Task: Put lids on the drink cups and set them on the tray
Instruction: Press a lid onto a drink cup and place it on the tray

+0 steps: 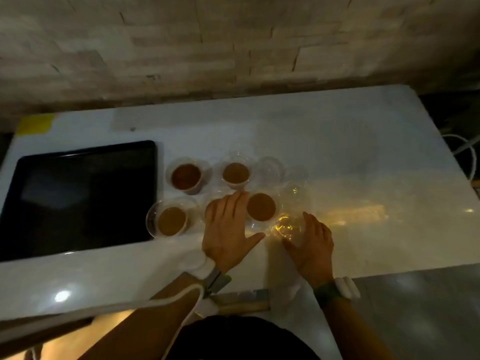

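1. right hand (313,246): nearest the body, fingers curled loosely around a clear lid (285,227) that sits on the white table (363,178); whether the grip is closed cannot be told.
2. left hand (228,229): flat, fingers spread, palm down over one drink cup, which is almost wholly hidden beneath it.
3. near-right cup (261,207): uncovered, brown liquid, just beside the left fingertips and touching the clear lid's edge.
4. near-left cup (171,220): uncovered, standing at the right rim of the tray.
5. far-left cup (186,176) and far-middle cup (235,173): both uncovered, in a row behind.
6. spare clear lids (270,168): faint, to the right of the far row; count unclear.
7. black tray (78,198): on the left of the table, with no cups on it.
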The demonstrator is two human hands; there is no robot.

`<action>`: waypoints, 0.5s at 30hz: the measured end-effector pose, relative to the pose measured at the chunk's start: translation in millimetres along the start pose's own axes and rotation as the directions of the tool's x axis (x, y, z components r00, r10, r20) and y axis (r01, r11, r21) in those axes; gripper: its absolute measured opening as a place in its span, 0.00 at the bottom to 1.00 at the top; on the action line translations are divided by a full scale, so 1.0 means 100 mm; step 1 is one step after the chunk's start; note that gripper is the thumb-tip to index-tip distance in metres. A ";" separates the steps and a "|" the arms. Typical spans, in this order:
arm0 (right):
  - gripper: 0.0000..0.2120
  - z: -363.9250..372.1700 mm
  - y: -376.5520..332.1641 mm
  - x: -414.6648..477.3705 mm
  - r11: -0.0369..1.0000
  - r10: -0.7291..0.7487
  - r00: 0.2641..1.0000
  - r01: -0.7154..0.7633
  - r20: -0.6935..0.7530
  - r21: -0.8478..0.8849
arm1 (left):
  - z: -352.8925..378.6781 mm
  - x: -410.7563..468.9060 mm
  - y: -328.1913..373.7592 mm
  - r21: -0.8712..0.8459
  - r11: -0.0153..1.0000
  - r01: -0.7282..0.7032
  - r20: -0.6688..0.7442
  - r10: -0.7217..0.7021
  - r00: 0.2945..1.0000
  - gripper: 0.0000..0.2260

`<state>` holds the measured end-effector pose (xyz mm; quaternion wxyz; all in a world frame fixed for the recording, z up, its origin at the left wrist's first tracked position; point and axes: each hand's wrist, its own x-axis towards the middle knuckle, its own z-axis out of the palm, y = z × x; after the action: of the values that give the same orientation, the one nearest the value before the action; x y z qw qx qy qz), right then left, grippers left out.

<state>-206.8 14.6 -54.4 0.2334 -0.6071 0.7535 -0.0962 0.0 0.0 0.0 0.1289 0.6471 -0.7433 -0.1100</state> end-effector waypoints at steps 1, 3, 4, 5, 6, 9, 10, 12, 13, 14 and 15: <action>0.41 -0.01 0.02 0.04 1.000 0.001 1.000 -0.001 0.021 -0.013 | 0.00 0.06 0.05 0.012 1.000 0.009 0.019 -0.009 1.000 0.42; 0.41 -0.01 0.06 0.12 1.000 0.002 1.000 -0.002 0.008 -0.025 | 0.02 0.19 0.15 0.078 0.996 0.044 0.004 -0.045 0.999 0.44; 0.41 -0.01 0.07 0.14 1.000 0.020 1.000 -0.020 0.008 -0.024 | 0.03 0.24 0.19 0.119 0.991 0.053 0.004 -0.054 0.999 0.45; 0.41 -0.01 0.05 0.17 0.999 0.028 1.000 -0.028 0.006 -0.023 | 0.03 0.28 0.20 0.147 0.987 0.060 0.004 -0.061 0.998 0.46; 0.42 0.00 0.07 0.18 0.999 0.040 0.999 -0.039 0.020 -0.028 | 0.05 0.31 0.23 0.167 0.984 0.069 0.013 -0.072 0.997 0.47; 0.40 0.01 0.12 0.29 0.995 0.097 0.992 -0.096 0.080 -0.014 | 0.12 0.40 0.29 0.206 0.974 0.091 0.043 -0.102 0.994 0.48; 0.38 0.00 0.13 0.31 0.994 0.111 0.988 -0.111 0.104 -0.008 | 0.15 0.41 0.30 0.206 0.974 0.094 0.045 -0.105 0.993 0.48; 0.33 0.02 0.14 0.34 0.993 0.119 0.982 -0.121 0.144 0.007 | 0.19 0.42 0.31 0.199 0.976 0.091 0.031 -0.099 0.995 0.48; 0.30 0.02 0.17 0.35 0.991 0.132 0.979 -0.136 0.153 0.014 | 0.20 0.42 0.32 0.194 0.977 0.087 0.018 -0.092 0.996 0.47; 0.28 0.02 0.18 0.37 0.987 0.153 0.976 -0.159 0.157 0.022 | 0.22 0.43 0.32 0.186 0.979 0.082 -0.002 -0.083 0.997 0.47; 0.27 0.01 0.18 0.37 0.981 0.179 0.971 -0.188 0.159 0.039 | 0.21 0.43 0.32 0.183 0.980 0.074 -0.010 -0.073 0.997 0.47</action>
<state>-227.7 -15.9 -72.1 0.3154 -0.5339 0.7831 -0.0471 -42.1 -38.2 -7.6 0.0660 0.6834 -0.7257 -0.0446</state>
